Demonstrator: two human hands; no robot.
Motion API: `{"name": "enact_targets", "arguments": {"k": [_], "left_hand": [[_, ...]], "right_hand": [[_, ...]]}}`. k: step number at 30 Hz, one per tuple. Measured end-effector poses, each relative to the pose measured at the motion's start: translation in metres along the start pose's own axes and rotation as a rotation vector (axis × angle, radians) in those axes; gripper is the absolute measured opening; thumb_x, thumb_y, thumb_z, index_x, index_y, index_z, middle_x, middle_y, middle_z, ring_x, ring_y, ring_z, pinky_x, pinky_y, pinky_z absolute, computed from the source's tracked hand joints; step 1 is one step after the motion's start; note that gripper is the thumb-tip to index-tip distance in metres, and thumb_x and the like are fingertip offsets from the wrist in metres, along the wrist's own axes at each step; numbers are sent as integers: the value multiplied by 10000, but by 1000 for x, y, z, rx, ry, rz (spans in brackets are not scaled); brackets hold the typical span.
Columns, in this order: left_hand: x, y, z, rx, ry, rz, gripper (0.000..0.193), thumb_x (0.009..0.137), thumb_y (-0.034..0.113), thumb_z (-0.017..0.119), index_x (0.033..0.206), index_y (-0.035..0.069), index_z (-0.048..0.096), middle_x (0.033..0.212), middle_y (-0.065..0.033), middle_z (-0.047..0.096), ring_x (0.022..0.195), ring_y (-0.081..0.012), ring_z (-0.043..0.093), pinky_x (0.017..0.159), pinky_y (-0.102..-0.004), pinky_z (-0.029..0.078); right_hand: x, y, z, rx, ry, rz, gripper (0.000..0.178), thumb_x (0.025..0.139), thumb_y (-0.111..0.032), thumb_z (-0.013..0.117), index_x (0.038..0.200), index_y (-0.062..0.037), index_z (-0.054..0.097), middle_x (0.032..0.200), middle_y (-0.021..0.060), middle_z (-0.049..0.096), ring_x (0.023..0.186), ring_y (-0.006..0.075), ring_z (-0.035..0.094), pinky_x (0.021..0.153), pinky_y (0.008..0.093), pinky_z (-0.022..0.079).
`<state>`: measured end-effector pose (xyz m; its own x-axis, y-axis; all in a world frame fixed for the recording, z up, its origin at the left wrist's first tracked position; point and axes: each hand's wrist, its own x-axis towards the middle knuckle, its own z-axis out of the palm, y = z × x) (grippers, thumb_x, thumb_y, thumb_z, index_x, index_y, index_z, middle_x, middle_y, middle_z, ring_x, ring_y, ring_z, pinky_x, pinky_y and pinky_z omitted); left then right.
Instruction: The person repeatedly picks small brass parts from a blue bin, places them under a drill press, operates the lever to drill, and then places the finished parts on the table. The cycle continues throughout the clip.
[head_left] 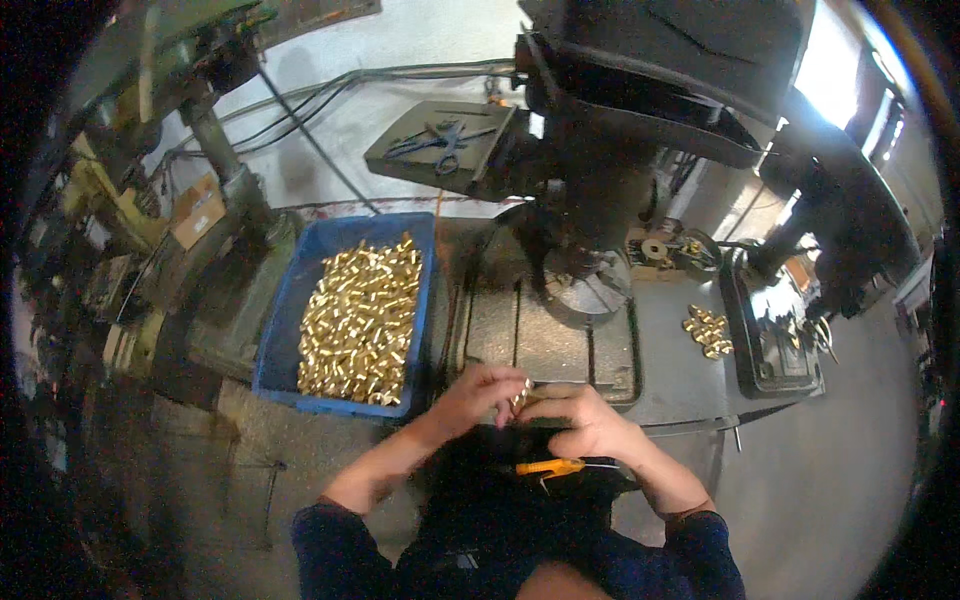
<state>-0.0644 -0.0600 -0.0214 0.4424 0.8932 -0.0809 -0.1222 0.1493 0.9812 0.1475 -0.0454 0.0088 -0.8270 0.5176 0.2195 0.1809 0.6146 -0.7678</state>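
Just in front of the drill press table (560, 350), my two hands meet around a small shiny brass fitting (520, 394). The fingers of my left hand (477, 400) are closed on its left side. From the right, my right hand (592, 424) has curled fingers whose tips come up against the same piece; they partly cover it. Below my right hand lies an orange air blow gun (550, 467) with a thin metal nozzle. Left of my hands stands a blue bin (278, 345) heaped with brass fittings (360, 320).
The dark drill press (610, 130) rises beyond my hands, its chuck (588, 290) low over the slotted table. A small pile of brass fittings (708, 332) lies to the right, beside a black tray (785, 375) with tools. Scissor-like tools (448, 150) rest on a raised plate.
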Motion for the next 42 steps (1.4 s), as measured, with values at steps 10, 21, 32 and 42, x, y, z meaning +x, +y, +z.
{"name": "enact_targets", "arguments": {"k": [10, 21, 32, 42], "left_hand": [[19, -30, 26, -103, -155, -147, 302, 918, 219, 454, 971, -59, 560, 733, -107, 599, 538, -164, 572, 464, -245, 461], [39, -25, 32, -91, -172, 8, 261, 912, 167, 471, 1005, -65, 545, 846, -124, 629, 693, -184, 631, 684, -275, 483], [117, -43, -2, -226, 176, 80, 255, 865, 185, 537, 948, -56, 526, 750, -115, 588, 656, -200, 618, 609, -293, 497], [163, -63, -6, -282, 446, 98, 232, 844, 145, 569, 905, -70, 504, 804, -123, 552, 645, -175, 593, 537, -274, 506]], "right_hand": [[-32, 20, -7, 281, 81, 229, 206, 570, 32, 533, 754, -6, 618, 715, 51, 630, 683, 127, 589, 670, 255, 471], [-35, 45, -15, 817, 249, 323, 167, 619, 127, 458, 658, 10, 570, 684, 38, 594, 662, 103, 542, 589, 223, 431], [-54, 63, -68, 327, 484, 218, 476, 456, 72, 372, 833, 23, 658, 1157, 143, 546, 872, 189, 572, 694, 279, 437], [-45, 49, -175, 317, 700, 174, 512, 515, 152, 357, 938, 38, 624, 805, 130, 603, 695, 184, 558, 565, 255, 425]]}}
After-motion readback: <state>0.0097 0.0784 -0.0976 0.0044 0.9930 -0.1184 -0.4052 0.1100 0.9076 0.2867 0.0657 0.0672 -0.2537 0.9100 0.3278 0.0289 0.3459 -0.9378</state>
